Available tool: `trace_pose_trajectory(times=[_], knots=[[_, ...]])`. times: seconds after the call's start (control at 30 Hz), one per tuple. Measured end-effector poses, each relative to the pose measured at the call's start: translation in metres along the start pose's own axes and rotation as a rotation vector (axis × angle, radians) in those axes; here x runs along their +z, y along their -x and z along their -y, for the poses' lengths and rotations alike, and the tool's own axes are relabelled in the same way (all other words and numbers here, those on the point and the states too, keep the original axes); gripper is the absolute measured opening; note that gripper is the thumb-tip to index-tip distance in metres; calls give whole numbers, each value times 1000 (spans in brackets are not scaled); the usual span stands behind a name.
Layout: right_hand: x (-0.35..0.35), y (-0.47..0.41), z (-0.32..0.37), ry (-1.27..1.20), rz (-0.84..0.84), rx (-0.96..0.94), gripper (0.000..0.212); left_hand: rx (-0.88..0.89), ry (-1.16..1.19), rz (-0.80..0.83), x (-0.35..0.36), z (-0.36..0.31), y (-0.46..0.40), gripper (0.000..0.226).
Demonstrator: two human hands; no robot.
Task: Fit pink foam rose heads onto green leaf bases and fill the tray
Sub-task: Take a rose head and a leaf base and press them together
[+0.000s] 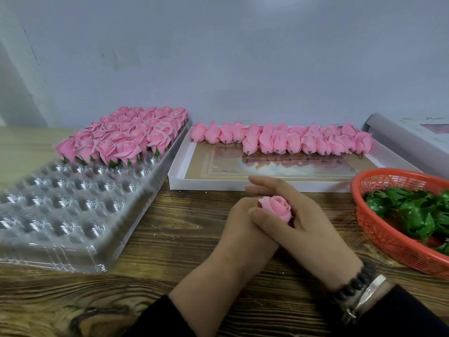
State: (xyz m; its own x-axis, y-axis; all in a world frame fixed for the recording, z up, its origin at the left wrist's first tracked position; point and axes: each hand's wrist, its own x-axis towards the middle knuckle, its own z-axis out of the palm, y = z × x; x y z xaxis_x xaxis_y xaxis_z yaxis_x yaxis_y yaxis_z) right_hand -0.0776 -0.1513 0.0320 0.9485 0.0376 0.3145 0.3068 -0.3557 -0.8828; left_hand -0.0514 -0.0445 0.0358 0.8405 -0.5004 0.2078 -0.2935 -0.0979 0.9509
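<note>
Right now a pink foam rose head point(275, 208) sits upright between both hands at the middle of the wooden table point(170, 227), bloom facing up, its long axis roughly vertical. The right hand point(308, 227) curls its thumb and fingers round it; the left hand point(243, 227) wraps beneath, and whether a leaf base is already under it cannot be told. The clear plastic dimpled tray point(73, 203), its far rows filled with finished roses, lies to the left, nearer the left hand; its empty near cups are the likely destination. Green plastic leaf bases point(413, 212) wait in the red mesh basket point(379, 227) to the right.
</note>
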Motion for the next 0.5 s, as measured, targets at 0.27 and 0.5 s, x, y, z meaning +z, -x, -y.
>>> trace_pose_trajectory(times=[0.27, 0.5], knots=[[6, 2, -2, -102, -128, -20, 56, 77, -189, -126, 5, 13, -4, 15], [17, 0, -4, 19, -275, -21, 31, 134, -531, -123, 12, 15, -6, 19]])
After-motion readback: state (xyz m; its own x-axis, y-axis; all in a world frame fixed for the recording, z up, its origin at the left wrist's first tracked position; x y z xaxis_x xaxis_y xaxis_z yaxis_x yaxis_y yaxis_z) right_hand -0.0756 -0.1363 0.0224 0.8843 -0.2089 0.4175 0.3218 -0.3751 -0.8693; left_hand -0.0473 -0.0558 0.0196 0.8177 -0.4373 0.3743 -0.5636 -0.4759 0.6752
